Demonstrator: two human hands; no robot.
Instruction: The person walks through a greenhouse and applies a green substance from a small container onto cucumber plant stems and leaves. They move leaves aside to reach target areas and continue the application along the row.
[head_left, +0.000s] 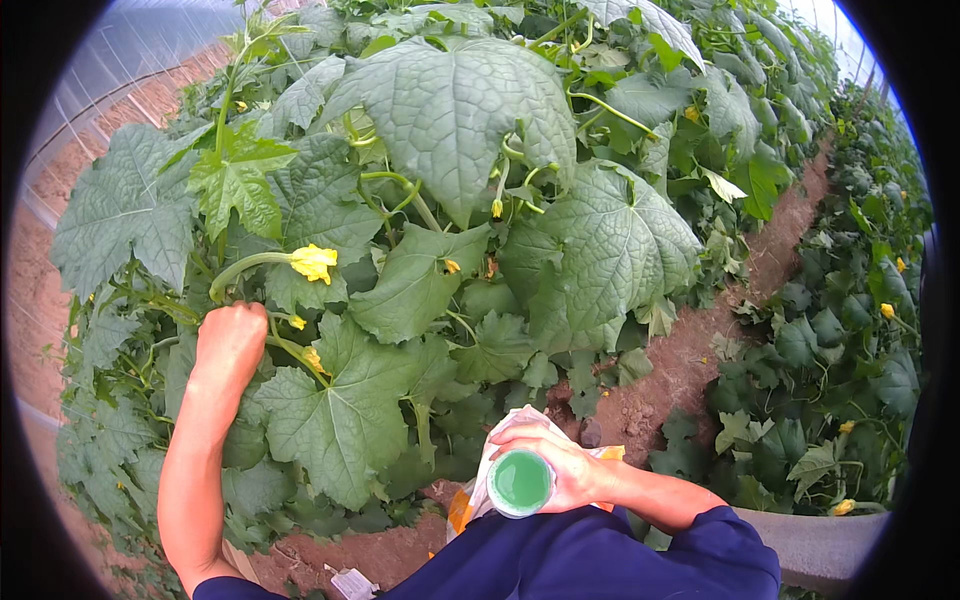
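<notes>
My left hand (234, 330) is a closed fist at the stem end of a young luffa fruit (247, 266). The fruit curves up out of the fist and to the right, ending in a yellow flower (315, 262). The fingertips are hidden, as is what lies under the fist. In front of my waist, my right hand (562, 461) is wrapped around a clear cup (520, 514) of green liquid (520, 481). A white and orange plastic bag (472, 495) shows behind that hand and cup; whether the hand also grips it I cannot tell.
Broad luffa leaves (472, 112) on tangled vines fill the space ahead. Yellow buds (298, 322) hang near my left wrist. A soil path (697, 352) runs up the right side, with another plant row (817, 337) beyond it. Greenhouse film (157, 45) slopes at the far left.
</notes>
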